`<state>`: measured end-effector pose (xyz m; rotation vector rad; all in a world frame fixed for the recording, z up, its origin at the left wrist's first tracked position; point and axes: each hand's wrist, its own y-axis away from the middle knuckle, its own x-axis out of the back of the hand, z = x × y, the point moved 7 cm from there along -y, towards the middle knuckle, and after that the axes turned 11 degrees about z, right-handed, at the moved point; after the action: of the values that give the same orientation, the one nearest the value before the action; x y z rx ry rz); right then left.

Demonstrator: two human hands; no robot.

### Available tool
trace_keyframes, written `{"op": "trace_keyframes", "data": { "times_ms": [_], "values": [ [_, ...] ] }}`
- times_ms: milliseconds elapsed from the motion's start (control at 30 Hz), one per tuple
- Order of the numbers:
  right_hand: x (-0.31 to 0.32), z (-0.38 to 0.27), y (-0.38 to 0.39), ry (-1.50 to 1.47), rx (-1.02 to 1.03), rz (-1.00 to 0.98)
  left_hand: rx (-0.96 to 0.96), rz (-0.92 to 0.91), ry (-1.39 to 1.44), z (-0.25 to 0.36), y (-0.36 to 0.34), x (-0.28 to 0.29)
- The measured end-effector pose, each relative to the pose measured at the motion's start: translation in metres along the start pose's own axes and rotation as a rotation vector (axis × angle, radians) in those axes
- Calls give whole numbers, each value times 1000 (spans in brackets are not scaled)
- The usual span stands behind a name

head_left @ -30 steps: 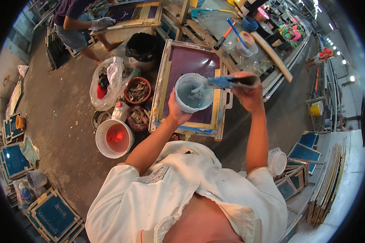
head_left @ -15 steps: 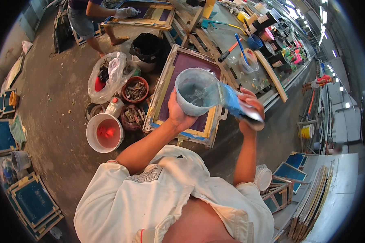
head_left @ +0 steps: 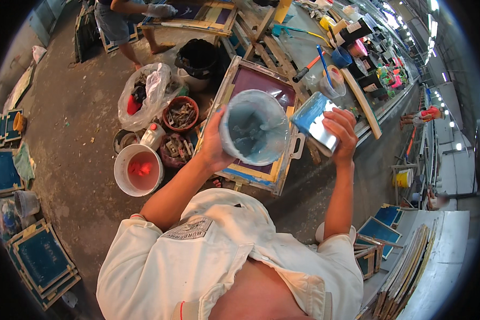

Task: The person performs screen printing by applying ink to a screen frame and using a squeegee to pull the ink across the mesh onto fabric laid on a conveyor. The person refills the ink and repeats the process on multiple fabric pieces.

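Bucket (head_left: pixel 253 133), white plastic, smeared w/ pale blue paint inside, is held tilted at frame centre, mouth toward camera, above the screen-print frame (head_left: pixel 261 90). Left hand (head_left: pixel 213 141) grips bucket wall at 9 o'clock; fingers wrapped shut round the rim, thumb on outside. Right hand (head_left: pixel 338 130) sits at 3 o'clock of bucket, fingers closed on a wide flat scraper (head_left: pixel 314 121), blade coated blue, edge just beside bucket rim; contact w/ rim cannot be told. Frame: wooden border, purple mesh, lies flat under both hands, approx. 12 o'clock of the person's torso. White pail (head_left: pixel 138 170) w/ red paint stands on the floor at 9 o'clock of bucket. Brown bowl (head_left: pixel 181 113) of scraps at 10 o'clock, clear plastic bag (head_left: pixel 144 93) beside it. Black bucket (head_left: pixel 197 56) at 11 o'clock. Another person's gloved hand (head_left: pixel 160 10) rests on a second frame at 11 o'clock, well apart. Stacked blue screens (head_left: pixel 37 258) lie at 8 o'clock.
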<state>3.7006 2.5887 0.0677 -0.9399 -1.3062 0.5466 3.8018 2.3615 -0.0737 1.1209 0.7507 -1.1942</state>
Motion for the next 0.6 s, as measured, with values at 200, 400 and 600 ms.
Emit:
{"op": "trace_keyframes", "data": {
  "times_ms": [200,400,600],
  "values": [
    [-44,40,57,-826,-882,283,-40,82,66,11,5,6],
    [-89,1,50,-1233,-1180,326,-109,214,102,17,-16,28],
    [-94,21,45,-780,-1185,-77,-253,118,113,55,-8,69]
  ]
}}
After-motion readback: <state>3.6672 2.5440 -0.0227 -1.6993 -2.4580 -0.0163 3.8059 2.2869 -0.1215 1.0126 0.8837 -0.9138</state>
